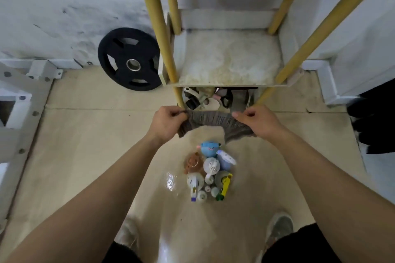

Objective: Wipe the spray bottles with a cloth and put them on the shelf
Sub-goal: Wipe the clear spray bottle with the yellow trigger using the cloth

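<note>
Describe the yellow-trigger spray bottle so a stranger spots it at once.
Find the shelf with yellow posts; on the floor before it sits a huddle of bottles and toys. The spray bottle is at the huddle's near right corner. It alone has a yellow trigger, green-tipped.

**Matt knit, glossy floor**

The cloth [215, 124] pinched between the left grip [168, 121] and the right grip [256, 121] is a grey ribbed knit, matt and coarse. Below the grips, the spray bottles [210, 177] look like smooth plastic with a faint sheen. The blue plush toy [210, 148] and brown plush toy [193, 164] beside them are fuzzy. The floor [85, 145] is beige, smooth and glossy. Beyond the grips, the shelf board [226, 60] is white, dull and stained, on smooth yellow posts [158, 28] that look like wood. Left of the left grip, the weight plate [119, 74] is matt black with a shiny metal hub.
</note>
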Motion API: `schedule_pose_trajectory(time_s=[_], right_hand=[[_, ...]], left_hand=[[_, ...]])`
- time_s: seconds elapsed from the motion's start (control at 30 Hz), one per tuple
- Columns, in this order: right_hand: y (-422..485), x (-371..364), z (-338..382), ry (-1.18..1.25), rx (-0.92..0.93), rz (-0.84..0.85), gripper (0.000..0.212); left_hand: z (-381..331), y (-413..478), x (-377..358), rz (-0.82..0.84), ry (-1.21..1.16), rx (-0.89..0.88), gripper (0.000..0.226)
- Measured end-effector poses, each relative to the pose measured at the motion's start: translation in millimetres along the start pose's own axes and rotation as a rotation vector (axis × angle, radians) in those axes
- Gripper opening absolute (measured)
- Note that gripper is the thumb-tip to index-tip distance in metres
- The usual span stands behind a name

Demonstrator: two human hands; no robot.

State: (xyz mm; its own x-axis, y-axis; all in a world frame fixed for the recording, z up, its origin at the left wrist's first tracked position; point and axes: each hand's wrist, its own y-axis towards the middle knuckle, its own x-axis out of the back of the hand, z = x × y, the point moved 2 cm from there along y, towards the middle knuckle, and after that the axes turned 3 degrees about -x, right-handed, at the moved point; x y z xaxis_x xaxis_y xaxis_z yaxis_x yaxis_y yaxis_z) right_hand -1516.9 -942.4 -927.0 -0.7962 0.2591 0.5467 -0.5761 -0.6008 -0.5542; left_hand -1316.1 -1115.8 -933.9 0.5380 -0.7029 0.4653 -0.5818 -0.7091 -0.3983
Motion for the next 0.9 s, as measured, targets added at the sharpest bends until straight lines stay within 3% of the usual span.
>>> schedule_pose_trajectory(time_s=[0.2, 0.5, 0.63, 0.73, 0.77, 0.83, 0.9], right_hand=[[-19, -20, -3, 0.398, -0.072, 0.084, 0.018], [-141, -44, 2, 0.662, -0.147, 0.032, 0.015], [-182, -42, 1, 0.581, -0.119, 0.031, 0.009], [-199, -34, -11, 0.475, -0.034, -0.063, 0.007], [-201, -33, -17, 0.43, -0.004, -0.07, 0.017], [-209, -37, -25, 0.367, 0.032, 0.073, 0.038], [-216, -43, -34, 0.457, 0.058, 0.3, 0.038]], left_hand=[[1, -22, -41, 0.014, -0.369, 0.07, 0.021], [-24, -157, -74, 0.208, -0.338, -0.177, 0.031], [-24, -191, -62, 0.221, -0.162, -0.375, 0.01], [-28, -207, -49, 0.259, -0.107, -0.352, 0.026], [-32, -213, -44, 0.278, -0.115, -0.338, 0.027], [-42, -225, -33, 0.311, -0.175, -0.314, 0.031], [-48, -234, -23, 0.314, -0.258, -0.298, 0.028]])
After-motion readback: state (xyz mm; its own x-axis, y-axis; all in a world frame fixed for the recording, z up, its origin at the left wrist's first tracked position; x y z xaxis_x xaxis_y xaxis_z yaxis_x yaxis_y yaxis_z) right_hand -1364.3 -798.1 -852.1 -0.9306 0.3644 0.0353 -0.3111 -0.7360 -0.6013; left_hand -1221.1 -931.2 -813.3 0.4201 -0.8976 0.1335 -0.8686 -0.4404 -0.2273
